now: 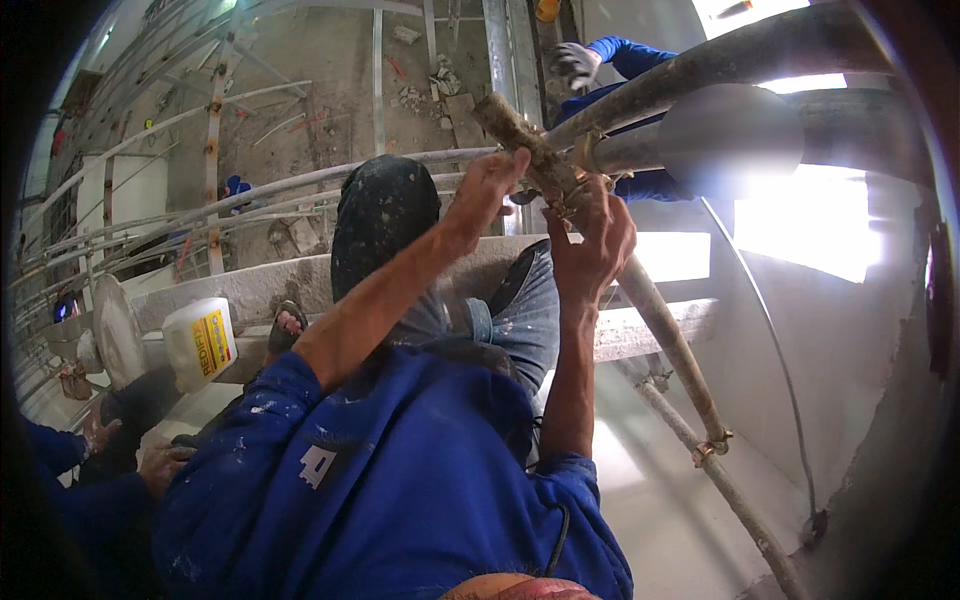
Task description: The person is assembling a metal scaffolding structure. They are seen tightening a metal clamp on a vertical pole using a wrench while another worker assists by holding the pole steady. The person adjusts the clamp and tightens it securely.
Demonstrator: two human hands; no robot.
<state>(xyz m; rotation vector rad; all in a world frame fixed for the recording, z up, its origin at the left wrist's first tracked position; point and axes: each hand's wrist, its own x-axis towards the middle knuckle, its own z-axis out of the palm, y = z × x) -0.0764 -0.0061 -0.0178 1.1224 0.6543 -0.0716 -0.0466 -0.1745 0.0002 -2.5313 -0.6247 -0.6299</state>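
Note:
A rough, cement-crusted scaffold pipe [645,290] slants up from the lower right, its free end in front of me. Near that end sits a metal scaffold coupler [573,197], where other pipes meet it. My right hand [595,240] is closed around the coupler from below, its fingertips on the metal. Just left of it, my left hand [485,197] has its fingers curled, with a fingertip against the pipe's side. A small dark part shows beneath those fingers, too hidden to name.
I sit astride a plank [270,288] high above a littered floor. A white jug with a yellow label [200,342] stands at left. Co-workers' hands show at lower left, and another's gloved hand [574,66] beyond the pipes. A lower coupler [710,447] joins more pipes at right.

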